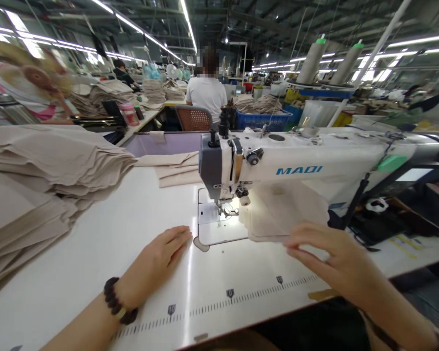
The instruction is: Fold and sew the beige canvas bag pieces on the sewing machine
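Two hands work at a sewing machine (267,158), with places given as on a clock face centred on its needle. At 1 o'clock, in the background, a blue crate (247,119) holds heaped beige cloth pieces; at 2, a white bin (316,114) has contents too blurred to make out. A pink cup (129,116) stands at 10. The panel (278,212), in layers of beige cloth, lies flat on the counter (219,273) at 3, beneath the machine's arm. Its visible part is longest from 9 to 3, with a rounded corner pointing towards 7; its far end is hidden. The right hand (336,256), near 4, has thumb and forefinger at the panel's near edge; I cannot tell whether that grip is pinching it. The left hand (163,251), at 8, rests palm down on the counter, its grip slack and free of cloth. A cloth pile (54,156) spreads at 9 to 10.
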A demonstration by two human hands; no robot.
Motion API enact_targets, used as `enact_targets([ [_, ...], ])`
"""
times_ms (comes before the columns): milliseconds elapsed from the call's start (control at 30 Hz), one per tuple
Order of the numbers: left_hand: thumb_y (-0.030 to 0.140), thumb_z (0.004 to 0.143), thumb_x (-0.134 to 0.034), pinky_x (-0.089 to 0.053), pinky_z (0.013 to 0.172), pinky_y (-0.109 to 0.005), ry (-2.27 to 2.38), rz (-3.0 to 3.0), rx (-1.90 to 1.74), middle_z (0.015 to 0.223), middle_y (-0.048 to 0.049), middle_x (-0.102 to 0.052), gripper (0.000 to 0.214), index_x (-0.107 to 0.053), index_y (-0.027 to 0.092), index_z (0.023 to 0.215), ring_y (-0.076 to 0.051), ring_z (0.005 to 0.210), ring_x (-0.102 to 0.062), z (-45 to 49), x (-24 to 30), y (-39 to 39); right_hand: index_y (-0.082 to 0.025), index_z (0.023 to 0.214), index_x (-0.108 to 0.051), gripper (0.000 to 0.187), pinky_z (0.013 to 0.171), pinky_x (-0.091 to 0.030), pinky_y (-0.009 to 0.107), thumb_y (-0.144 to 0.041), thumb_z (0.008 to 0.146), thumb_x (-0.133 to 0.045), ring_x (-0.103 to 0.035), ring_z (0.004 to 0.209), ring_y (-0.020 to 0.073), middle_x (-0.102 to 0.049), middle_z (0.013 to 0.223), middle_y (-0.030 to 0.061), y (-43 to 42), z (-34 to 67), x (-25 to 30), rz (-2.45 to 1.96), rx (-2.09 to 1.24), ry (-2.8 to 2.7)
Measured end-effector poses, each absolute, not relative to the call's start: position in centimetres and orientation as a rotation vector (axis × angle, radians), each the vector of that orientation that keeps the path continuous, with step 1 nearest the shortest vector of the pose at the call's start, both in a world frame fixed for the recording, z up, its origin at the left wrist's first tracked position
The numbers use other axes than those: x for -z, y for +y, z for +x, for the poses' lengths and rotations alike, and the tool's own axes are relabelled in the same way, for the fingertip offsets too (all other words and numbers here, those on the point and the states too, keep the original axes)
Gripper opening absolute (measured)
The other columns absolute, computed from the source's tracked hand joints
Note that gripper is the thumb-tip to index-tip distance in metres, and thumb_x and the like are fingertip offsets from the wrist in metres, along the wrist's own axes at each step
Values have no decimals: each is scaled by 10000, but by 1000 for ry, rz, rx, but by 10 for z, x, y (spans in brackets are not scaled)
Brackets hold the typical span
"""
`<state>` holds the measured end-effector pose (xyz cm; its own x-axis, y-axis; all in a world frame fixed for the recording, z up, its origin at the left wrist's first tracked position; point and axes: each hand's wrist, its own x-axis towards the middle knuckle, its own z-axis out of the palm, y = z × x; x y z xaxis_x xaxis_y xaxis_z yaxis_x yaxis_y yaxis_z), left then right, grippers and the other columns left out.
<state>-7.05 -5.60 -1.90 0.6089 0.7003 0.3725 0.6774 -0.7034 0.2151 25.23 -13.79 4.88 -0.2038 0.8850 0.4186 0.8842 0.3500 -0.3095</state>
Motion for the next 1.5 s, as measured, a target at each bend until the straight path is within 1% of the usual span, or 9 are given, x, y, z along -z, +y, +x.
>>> enact_targets([
  [67,344,916,-323,-520,878,-324,1173,2782,-654,1132,-85,-605,376,-596,163,1101,-197,992,-602,-71,19,-55,-176,720,-604,222,603,-431,275,-247,874,-462,-569,661,164,-611,744,44,-124,254,-43,-1678,86,-2146],
  [200,353,921,-309,-510,891,-312,1154,2799,-637,1148,-86,-596,388,-593,166,1109,-191,1003,-597,-72,20,-53,-159,793,-615,86,649,-401,272,-196,813,-541,-581,735,187,-628,810,53,-90,250,-24,-2009,36,-2247],
  [300,378,919,-307,-511,889,-316,1162,2808,-648,1141,-94,-601,408,-606,160,1092,-200,1002,-598,-74,21,-53,-150,736,-616,122,647,-382,273,-168,804,-516,-583,747,206,-634,766,75,-79,245,-17,-2068,1,-2290],
  [467,376,922,-301,-510,889,-314,1157,2840,-608,1151,-95,-595,414,-600,154,1101,-198,1007,-594,-75,23,-50,-144,659,-624,228,618,-354,279,-110,782,-434,-572,693,200,-647,740,105,-80,246,-23,-2082,-53,-2231],
  [667,396,917,-301,-510,884,-313,1156,2816,-600,1144,-92,-600,418,-609,168,1086,-200,990,-604,-75,22,-48,-170,551,-603,277,554,-348,237,-138,766,-432,-533,568,136,-618,585,25,-77,265,-32,-2000,-319,-2123],
  [833,399,910,-325,-503,896,-328,1153,2787,-592,1149,-88,-596,397,-604,181,1088,-204,1000,-597,-77,23,-47,-173,518,-585,260,550,-395,217,-123,726,-437,-554,576,121,-663,728,16,-73,275,-30,-1923,-495,-2007],
  [1067,396,917,-303,-484,920,-329,1156,2797,-566,1155,-98,-584,419,-597,158,1096,-201,1016,-586,-77,24,-48,-159,626,-630,220,501,-409,220,-150,726,-434,-565,502,135,-614,542,14,-71,287,-38,-1979,-612,-1732],
  [1267,403,921,-283,-473,934,-354,1161,2818,-520,1173,-99,-573,439,-594,156,1108,-208,1028,-580,-75,25,-47,-149,562,-625,161,478,-395,199,-121,652,-494,-555,485,121,-600,496,2,-78,294,-35,-1920,-762,-1690],
  [1500,357,916,-312,-473,931,-353,1178,2850,-527,1202,-99,-559,393,-549,164,1163,-210,1043,-577,-76,24,-53,-167,607,-538,180,538,-451,206,-182,747,-426,-554,493,110,-596,540,-2,-113,284,-59,-1762,-859,-1599],
])
